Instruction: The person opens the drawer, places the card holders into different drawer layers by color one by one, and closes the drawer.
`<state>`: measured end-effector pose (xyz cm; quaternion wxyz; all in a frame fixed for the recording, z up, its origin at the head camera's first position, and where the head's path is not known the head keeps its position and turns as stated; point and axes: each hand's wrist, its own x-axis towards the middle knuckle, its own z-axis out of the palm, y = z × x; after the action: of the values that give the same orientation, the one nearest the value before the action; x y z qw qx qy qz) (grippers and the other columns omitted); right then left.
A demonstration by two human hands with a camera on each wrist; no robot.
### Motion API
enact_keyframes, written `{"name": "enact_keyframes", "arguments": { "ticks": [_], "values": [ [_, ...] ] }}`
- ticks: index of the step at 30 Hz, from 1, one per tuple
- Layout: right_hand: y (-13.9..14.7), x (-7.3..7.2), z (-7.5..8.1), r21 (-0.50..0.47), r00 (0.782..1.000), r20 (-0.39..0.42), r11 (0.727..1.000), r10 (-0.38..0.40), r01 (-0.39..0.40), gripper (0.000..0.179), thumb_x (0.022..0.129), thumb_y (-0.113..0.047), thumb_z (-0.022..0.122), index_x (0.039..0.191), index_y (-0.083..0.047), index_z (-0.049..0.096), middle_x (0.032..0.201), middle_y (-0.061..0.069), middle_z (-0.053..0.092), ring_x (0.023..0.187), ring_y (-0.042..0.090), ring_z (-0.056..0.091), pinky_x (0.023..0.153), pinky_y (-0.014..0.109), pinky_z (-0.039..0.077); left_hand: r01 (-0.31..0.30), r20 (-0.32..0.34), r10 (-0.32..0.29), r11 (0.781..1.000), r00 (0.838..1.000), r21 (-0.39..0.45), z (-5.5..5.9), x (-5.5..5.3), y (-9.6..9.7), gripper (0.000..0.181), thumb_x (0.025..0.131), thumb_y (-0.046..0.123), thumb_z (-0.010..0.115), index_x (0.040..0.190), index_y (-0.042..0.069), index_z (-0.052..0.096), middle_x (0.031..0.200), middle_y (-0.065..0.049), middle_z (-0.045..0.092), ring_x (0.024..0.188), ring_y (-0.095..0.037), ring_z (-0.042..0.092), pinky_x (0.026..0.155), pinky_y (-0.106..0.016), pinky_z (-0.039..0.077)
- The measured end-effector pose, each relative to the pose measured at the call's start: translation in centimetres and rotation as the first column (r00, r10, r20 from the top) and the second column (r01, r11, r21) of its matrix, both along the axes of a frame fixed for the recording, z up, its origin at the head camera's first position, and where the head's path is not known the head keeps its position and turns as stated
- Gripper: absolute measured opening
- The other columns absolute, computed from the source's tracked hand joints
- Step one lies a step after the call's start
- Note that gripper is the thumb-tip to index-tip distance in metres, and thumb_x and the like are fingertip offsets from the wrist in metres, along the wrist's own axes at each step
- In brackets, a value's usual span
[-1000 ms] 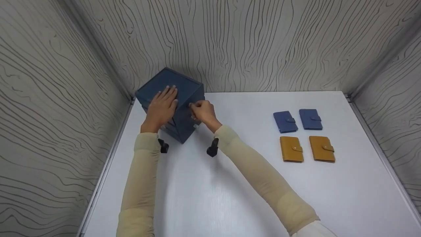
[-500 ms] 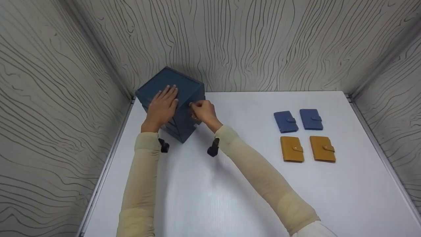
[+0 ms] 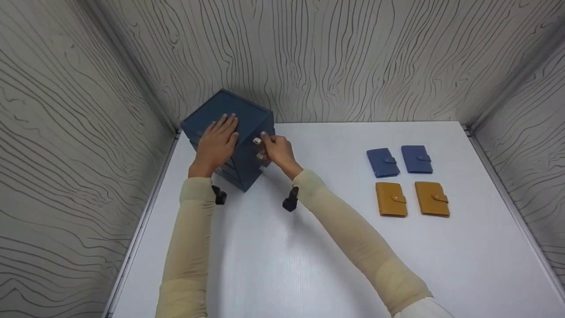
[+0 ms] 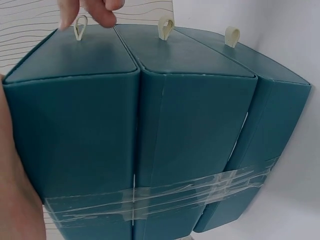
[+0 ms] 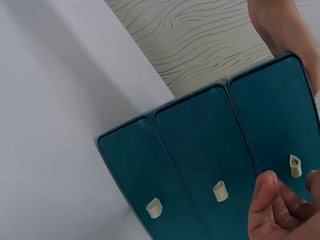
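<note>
A dark teal box of three stacked drawers stands at the back left, one corner towards me. My left hand rests on its top, fingers extended. Each drawer front carries a cream loop pull; the right wrist view has the top pull, middle pull and bottom pull. My right hand is just off the top pull, thumb and fingers parted on either side of it. All the drawers sit flush. Clear tape runs across the box's side in the left wrist view.
On the right of the white table lie two blue snap-strap wallets and two mustard ones. A wood-grain patterned wall rises close behind the box, with further panels at left and right.
My right hand has let go of the top pull and drawn back slightly to the right, so the pull now shows. My left hand stays on the box top.
</note>
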<state>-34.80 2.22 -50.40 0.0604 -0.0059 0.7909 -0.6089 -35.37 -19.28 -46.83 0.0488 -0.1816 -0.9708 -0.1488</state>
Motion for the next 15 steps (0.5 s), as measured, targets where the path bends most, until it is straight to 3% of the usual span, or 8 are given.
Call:
{"name": "enact_keyframes", "arguments": {
  "ticks": [3, 9, 11, 15],
  "values": [
    [0.5, -0.1, -0.4, 0.01, 1.0, -0.007, 1.0, -0.009, 0.009, 0.052, 0.115, -0.034, 0.05, 0.101, 0.009, 0.074, 0.088, 0.019, 0.073, 0.059, 0.006, 0.059, 0.066, 0.032, 0.06, 0.001, 0.0, -0.001, 1.0, 1.0, -0.004, 0.0, 0.0, 0.0, 0.058, 0.117, 0.037, 0.029, 0.169, 0.012, 0.028, 0.177, -0.004, 0.026, 0.167, -0.026, 0.018, 0.139, -0.047, 0.012],
    [1.1, -0.2, -1.3, 0.058, 0.999, 0.042, 0.998, 0.01, -0.013, 0.039, 0.113, -0.024, 0.053, 0.106, 0.01, 0.072, 0.078, 0.003, 0.064, 0.066, 0.01, 0.06, 0.066, 0.028, 0.059, 0.003, -0.014, -0.003, 1.0, 1.0, 0.008, 0.1, 0.0, -0.1, 0.058, 0.117, 0.036, 0.031, 0.169, 0.011, 0.031, 0.177, -0.005, 0.028, 0.167, -0.026, 0.021, 0.139, -0.048, 0.014],
    [1.2, -0.1, -1.6, 0.082, 0.998, 0.062, 0.996, 0.024, -0.029, 0.038, 0.113, -0.025, 0.053, 0.105, 0.007, 0.071, 0.079, 0.004, 0.064, 0.067, 0.01, 0.061, 0.064, 0.024, 0.057, 0.007, -0.012, -0.007, 1.0, 1.0, 0.01, 0.1, 0.0, -0.1, 0.058, 0.117, 0.036, 0.031, 0.169, 0.01, 0.03, 0.177, -0.005, 0.028, 0.167, -0.027, 0.02, 0.139, -0.049, 0.014],
    [1.0, 0.3, -2.3, 0.1, 0.994, 0.089, 0.993, 0.056, -0.065, 0.041, 0.113, -0.028, 0.051, 0.108, 0.007, 0.073, 0.094, 0.019, 0.075, 0.074, 0.016, 0.069, 0.063, 0.02, 0.058, 0.007, 0.013, -0.007, 1.0, 1.0, 0.0, 0.1, -0.1, -0.1, 0.059, 0.117, 0.038, 0.029, 0.17, 0.011, 0.026, 0.178, -0.004, 0.024, 0.168, -0.026, 0.017, 0.139, -0.047, 0.011]
  ]
}}
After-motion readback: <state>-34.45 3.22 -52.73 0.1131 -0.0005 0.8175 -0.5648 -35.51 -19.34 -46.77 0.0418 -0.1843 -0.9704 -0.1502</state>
